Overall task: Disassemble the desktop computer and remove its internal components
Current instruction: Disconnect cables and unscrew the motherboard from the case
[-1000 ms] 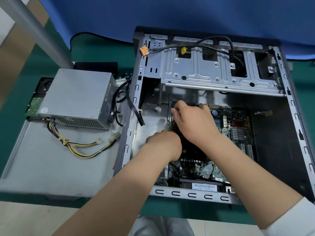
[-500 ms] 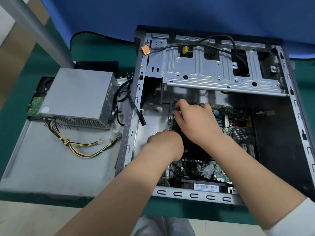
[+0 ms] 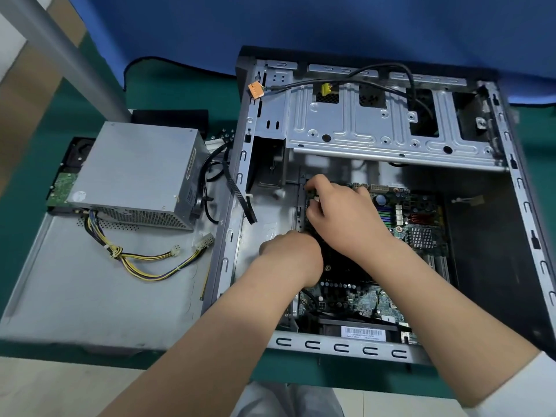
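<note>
The open desktop case [image 3: 523, 188] lies on its side on the green table. Inside, the green motherboard [image 3: 355, 299] carries a black cooler [image 3: 343, 266] near its left edge. My right hand [image 3: 346, 215] reaches over the cooler, its fingers curled and pinching a small white part at the board's upper left corner. My left hand [image 3: 291, 254] rests against the cooler's left side with fingers curled downward; what they hold is hidden. A silver drive cage [image 3: 376, 127] spans the case's top.
A grey power supply [image 3: 135, 173] with yellow and black cables [image 3: 144, 260] sits on the removed side panel [image 3: 75, 296] to the left. A hard drive [image 3: 63, 188] peeks from behind it. A black cable with an orange connector [image 3: 255, 90] runs across the cage.
Both hands stay at the cooler's left edge. My right hand's fingers have shifted slightly at the board's upper left corner. The camera has drifted a little.
</note>
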Motion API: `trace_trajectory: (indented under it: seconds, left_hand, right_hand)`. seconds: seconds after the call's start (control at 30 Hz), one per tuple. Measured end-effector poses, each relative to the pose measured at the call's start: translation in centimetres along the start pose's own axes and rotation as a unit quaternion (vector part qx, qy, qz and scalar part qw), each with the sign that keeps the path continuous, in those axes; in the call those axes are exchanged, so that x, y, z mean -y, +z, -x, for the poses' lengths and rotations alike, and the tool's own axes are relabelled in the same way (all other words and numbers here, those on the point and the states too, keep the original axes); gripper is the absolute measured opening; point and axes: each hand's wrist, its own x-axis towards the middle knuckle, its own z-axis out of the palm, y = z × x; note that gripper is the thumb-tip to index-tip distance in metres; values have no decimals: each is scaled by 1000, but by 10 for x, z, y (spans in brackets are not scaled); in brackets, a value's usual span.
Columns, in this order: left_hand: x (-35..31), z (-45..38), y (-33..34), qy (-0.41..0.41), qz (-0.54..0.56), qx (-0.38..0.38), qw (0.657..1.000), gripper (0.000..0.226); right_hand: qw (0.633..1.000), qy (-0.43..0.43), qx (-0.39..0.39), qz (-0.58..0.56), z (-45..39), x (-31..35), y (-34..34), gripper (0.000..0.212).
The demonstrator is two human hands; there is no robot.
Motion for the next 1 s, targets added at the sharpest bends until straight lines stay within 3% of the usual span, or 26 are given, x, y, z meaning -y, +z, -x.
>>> trace_trajectory:
  seconds: [0.67, 0.8, 1.0]
  left_hand:
    - [1, -2, 2, 4, -1, -16, 1000, 26]
    - [1, -1, 2, 8, -1, -21, 1000, 28]
    - [1, -2, 2, 9, -10, -26, 1000, 30]
  right_hand:
    - [1000, -5, 17, -24, -1, -5, -1, 21]
    - [998, -4, 22, -61, -3, -4, -1, 31]
    - [1000, 0, -5, -4, 0, -4, -2, 25]
